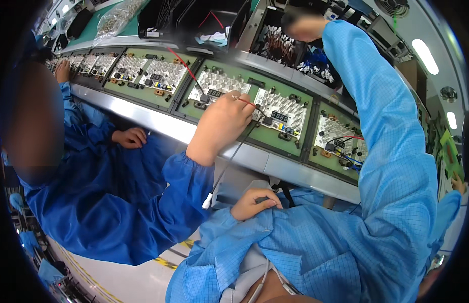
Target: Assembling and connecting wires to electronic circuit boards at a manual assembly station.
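Observation:
My left hand (256, 203) is near my body, just below the metal edge of the line. Its fingers are curled with the thumb over them; a dark patch shows between, too unclear to name. My right hand (306, 28) reaches far out over a black bin of wire leads (277, 48) with white connectors. It is smeared by motion, so its fingers and any hold are unclear. Blue leads with white connectors (317, 65) lie beside my right sleeve. Below that arm, a circuit board (340, 136) has red, black and blue wires on it, in a green fixture.
At left, a co-worker in dark blue has a hand (223, 123) at a circuit board (282, 112) with red and black wires; one lead (229, 159) hangs over the metal rail (290, 169). More boards (161, 76) line up leftward. Black bins (201, 22) and a plastic bag (116, 20) stand behind.

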Demonstrator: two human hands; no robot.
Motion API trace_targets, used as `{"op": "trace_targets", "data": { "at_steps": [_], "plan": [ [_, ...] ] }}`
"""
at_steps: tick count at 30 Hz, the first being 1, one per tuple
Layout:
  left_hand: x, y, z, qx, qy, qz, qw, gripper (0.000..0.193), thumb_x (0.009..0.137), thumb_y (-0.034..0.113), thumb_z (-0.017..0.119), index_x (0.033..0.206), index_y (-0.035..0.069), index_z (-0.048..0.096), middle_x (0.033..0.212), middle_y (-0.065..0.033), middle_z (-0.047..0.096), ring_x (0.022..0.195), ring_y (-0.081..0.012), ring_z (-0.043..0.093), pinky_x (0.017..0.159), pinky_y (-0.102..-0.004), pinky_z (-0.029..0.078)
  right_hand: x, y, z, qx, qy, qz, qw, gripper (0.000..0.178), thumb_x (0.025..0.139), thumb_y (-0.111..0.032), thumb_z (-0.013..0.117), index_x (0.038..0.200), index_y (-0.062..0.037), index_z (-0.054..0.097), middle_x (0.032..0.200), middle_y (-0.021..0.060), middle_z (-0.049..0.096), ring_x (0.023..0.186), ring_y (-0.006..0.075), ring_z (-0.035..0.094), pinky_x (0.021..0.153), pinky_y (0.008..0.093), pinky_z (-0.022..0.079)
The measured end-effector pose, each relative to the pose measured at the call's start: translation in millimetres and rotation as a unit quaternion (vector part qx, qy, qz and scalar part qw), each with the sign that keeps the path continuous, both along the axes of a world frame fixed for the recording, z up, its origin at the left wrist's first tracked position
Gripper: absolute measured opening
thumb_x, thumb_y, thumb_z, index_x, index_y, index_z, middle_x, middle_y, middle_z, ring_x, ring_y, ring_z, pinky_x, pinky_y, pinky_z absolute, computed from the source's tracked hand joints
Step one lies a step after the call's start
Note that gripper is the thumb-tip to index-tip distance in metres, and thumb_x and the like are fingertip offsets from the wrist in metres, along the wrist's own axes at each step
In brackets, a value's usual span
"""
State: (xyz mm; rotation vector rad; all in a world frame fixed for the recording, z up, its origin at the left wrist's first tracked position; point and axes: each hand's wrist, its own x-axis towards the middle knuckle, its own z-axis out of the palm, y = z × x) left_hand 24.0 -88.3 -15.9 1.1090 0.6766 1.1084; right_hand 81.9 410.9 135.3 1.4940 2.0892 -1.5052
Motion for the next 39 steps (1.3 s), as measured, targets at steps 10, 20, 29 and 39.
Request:
{"op": "trace_targets", "data": {
  "at_steps": [10, 20, 29, 39],
  "plan": [
    [10, 11, 15, 0.151, 0.033, -0.064, 0.986, 0.011, 0.087, 0.007, 0.060, 0.089, -0.001, 0.067, 0.091, -0.0117, 0.067, 0.087, -0.0230, 0.063, 0.079, -0.0327, 0.048, 40, -84, 114, 0.189, 0.183, 0.106, 0.959, 0.024, 0.092, -0.030, 0.057, 0.086, -0.0067, 0.059, 0.072, 0.0033, 0.064, 0.067, 0.0136, 0.064, 0.057, 0.0244, 0.049],
    [36, 48, 40, 0.249, -0.007, -0.005, 0.968, 0.018, 0.088, 0.011, 0.054, 0.081, -0.003, 0.064, 0.081, -0.0141, 0.067, 0.076, -0.0241, 0.062, 0.072, -0.0344, 0.049, 201, -355, 129, 0.500, 0.161, 0.208, 0.825, 0.014, 0.079, -0.012, 0.063, 0.072, -0.0006, 0.057, 0.067, 0.0057, 0.056, 0.063, 0.0148, 0.057, 0.056, 0.0264, 0.043],
    [90, 61, 75, 0.211, 0.079, -0.101, 0.969, 0.034, 0.082, -0.002, 0.056, 0.116, 0.001, 0.060, 0.103, -0.0123, 0.060, 0.087, -0.0192, 0.063, 0.078, -0.0287, 0.049, 280, -462, 43, 0.127, 0.184, 0.010, 0.975, 0.016, 0.090, -0.020, 0.054, 0.088, -0.0039, 0.058, 0.070, 0.0072, 0.065, 0.065, 0.0190, 0.066, 0.058, 0.0300, 0.049],
    [102, 54, 59, 0.298, 0.010, 0.118, 0.947, 0.028, 0.092, 0.024, 0.058, 0.088, -0.001, 0.068, 0.079, -0.0180, 0.064, 0.074, -0.0250, 0.062, 0.063, -0.0340, 0.049, 250, -435, -15, 0.156, 0.343, 0.171, 0.910, 0.026, 0.095, -0.029, 0.048, 0.086, -0.0046, 0.050, 0.067, 0.0165, 0.056, 0.063, 0.0359, 0.056, 0.056, 0.0438, 0.042]
  ]
}}
